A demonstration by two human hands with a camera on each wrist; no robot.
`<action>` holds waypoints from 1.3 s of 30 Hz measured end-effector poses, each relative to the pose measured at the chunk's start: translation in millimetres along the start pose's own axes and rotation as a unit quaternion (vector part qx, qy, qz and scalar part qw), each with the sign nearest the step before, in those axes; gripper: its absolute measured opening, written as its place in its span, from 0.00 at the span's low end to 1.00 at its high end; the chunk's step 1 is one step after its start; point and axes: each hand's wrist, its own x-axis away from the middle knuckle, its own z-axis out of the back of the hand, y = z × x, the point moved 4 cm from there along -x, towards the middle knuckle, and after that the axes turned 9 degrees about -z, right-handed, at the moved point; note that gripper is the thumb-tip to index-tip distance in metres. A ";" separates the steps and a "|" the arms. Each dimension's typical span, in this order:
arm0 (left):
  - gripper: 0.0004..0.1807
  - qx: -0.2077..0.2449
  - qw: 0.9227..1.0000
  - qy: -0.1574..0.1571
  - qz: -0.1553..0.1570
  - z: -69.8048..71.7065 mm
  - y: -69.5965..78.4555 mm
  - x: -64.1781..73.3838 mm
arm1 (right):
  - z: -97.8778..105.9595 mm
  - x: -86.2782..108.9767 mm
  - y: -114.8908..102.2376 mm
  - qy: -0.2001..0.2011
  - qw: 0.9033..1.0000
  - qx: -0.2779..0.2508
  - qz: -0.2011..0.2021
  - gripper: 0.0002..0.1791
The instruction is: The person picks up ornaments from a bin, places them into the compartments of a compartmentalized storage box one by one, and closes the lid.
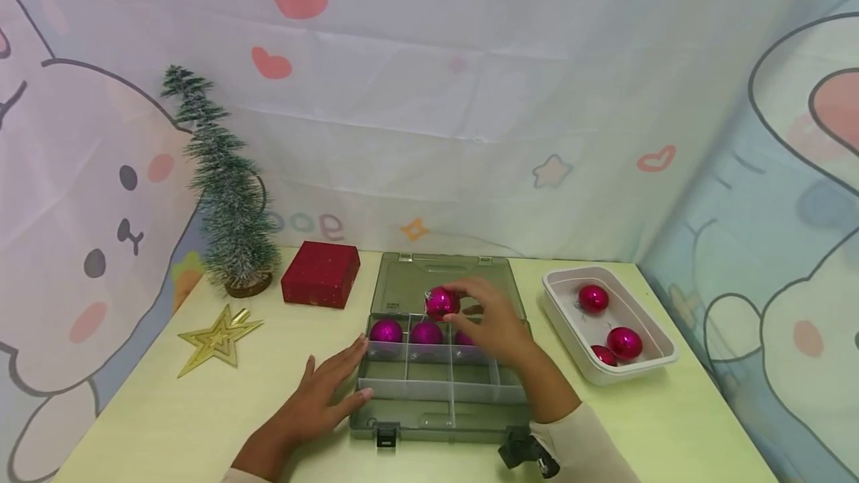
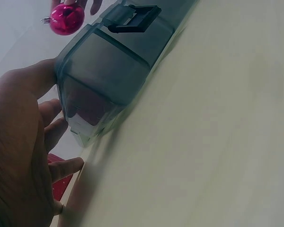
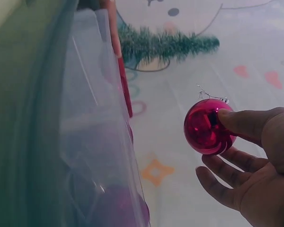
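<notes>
My right hand (image 1: 493,325) pinches a shiny magenta Christmas bauble (image 1: 441,304) between thumb and fingers, above the back row of a divided plastic box (image 1: 429,371). In the right wrist view, the bauble's (image 3: 206,127) silver cap and wire hook point up. Three glittery purple baubles (image 1: 386,332) sit in the back compartments, one partly hidden by my right hand. At the box's left side, my left hand (image 1: 318,401) rests with fingers spread, thumb and fingertips at the wall. The box's lid (image 1: 443,283) lies folded back behind it.
A white tub (image 1: 564,326) with three shiny magenta baubles stands at the right. To the left are a red box (image 1: 321,274), a small artificial Christmas tree (image 1: 231,200) and a gold star (image 1: 218,340). A printed curtain (image 1: 429,133) hangs along the table's back edge.
</notes>
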 end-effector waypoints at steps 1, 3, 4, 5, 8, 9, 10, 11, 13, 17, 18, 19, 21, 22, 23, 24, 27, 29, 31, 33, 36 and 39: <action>0.42 0.000 1.000 0.000 0.000 -0.1 0.0 0.1 | -4.3 -0.3 -1.9 -0.002 1.000 0.004 0.002 0.26; 0.42 0.000 1.000 -0.001 0.000 -0.4 0.1 0.3 | -12.6 -0.6 -4.8 -0.011 1.000 0.004 0.005 0.26; 0.42 -0.001 1.000 -0.001 -0.001 -0.5 0.1 0.4 | -16.6 -0.5 -6.0 -0.016 1.000 0.003 0.005 0.26; 0.42 -0.002 1.000 -0.002 -0.002 -0.6 -0.2 0.4 | -20.2 -0.4 -7.1 -0.021 1.000 -0.001 0.007 0.27; 0.42 -0.006 1.000 -0.001 -0.003 -0.8 -0.6 0.4 | -29.5 0.3 -11.2 -0.033 0.999 -0.007 0.011 0.27; 0.42 -0.007 1.000 -0.001 -0.003 -0.8 -0.7 0.3 | -32.0 0.5 -12.4 -0.036 0.999 -0.009 0.013 0.27; 0.43 -0.008 1.000 -0.002 -0.002 -0.8 -1.0 0.2 | -34.3 0.5 -13.4 -0.037 0.999 -0.008 0.013 0.27; 0.43 -0.009 1.000 -0.002 -0.001 -0.9 -1.1 0.1 | -36.4 0.5 -14.4 -0.039 0.999 -0.009 0.013 0.27; 0.42 -0.010 1.000 -0.002 0.002 -1.0 -1.6 0.0 | -40.5 0.4 -15.2 -0.040 0.999 -0.006 0.008 0.27; 0.42 -0.011 1.000 -0.003 0.002 -1.2 -1.7 0.1 | -47.7 0.9 -15.6 -0.035 0.999 0.003 0.003 0.27; 0.42 -0.009 1.000 -0.003 0.002 -1.2 -1.6 0.4 | -49.7 1.2 -15.5 -0.033 0.999 0.007 0.005 0.27; 0.42 -0.010 1.000 -0.003 0.001 -1.0 -1.2 0.6 | -51.7 1.6 -15.5 -0.031 0.999 0.013 0.008 0.26; 0.42 -0.011 1.000 -0.003 0.002 -0.3 -0.4 1.3 | -56.0 1.8 -16.4 -0.033 0.999 0.018 0.017 0.27; 0.42 -0.011 1.000 -0.003 0.002 0.3 0.3 1.6 | -58.5 2.0 -16.6 -0.035 0.999 0.022 0.023 0.27; 0.42 -0.012 1.000 -0.003 0.002 0.7 0.8 1.9 | -61.1 2.2 -16.5 -0.039 0.999 0.026 0.027 0.28; 0.42 -0.012 1.000 -0.003 0.002 1.2 1.3 2.2 | -63.6 2.6 -16.7 -0.042 0.998 0.029 0.032 0.28; 0.42 -0.012 1.000 -0.006 0.002 2.2 2.9 2.4 | -70.3 3.8 -16.3 -0.052 0.997 0.041 0.039 0.29; 0.42 -0.011 1.000 -0.008 0.002 2.1 3.2 2.3 | -73.8 5.3 -15.9 -0.058 0.996 0.050 0.037 0.30; 0.41 -0.012 1.000 -0.008 0.001 1.7 3.1 2.0 | -76.4 6.0 -15.2 -0.064 0.996 0.059 0.029 0.31; 0.42 -0.012 1.000 -0.006 0.002 0.8 1.4 1.6 | -78.4 6.7 -15.0 -0.072 0.995 0.064 0.019 0.32; 0.42 -0.015 1.000 -0.006 0.003 0.1 0.2 0.5 | -80.7 7.1 -15.1 -0.084 0.995 0.059 0.014 0.32; 0.42 -0.015 1.000 -0.013 0.010 -0.4 -0.4 -0.6 | -81.9 8.1 -16.7 -0.098 0.994 0.053 0.020 0.32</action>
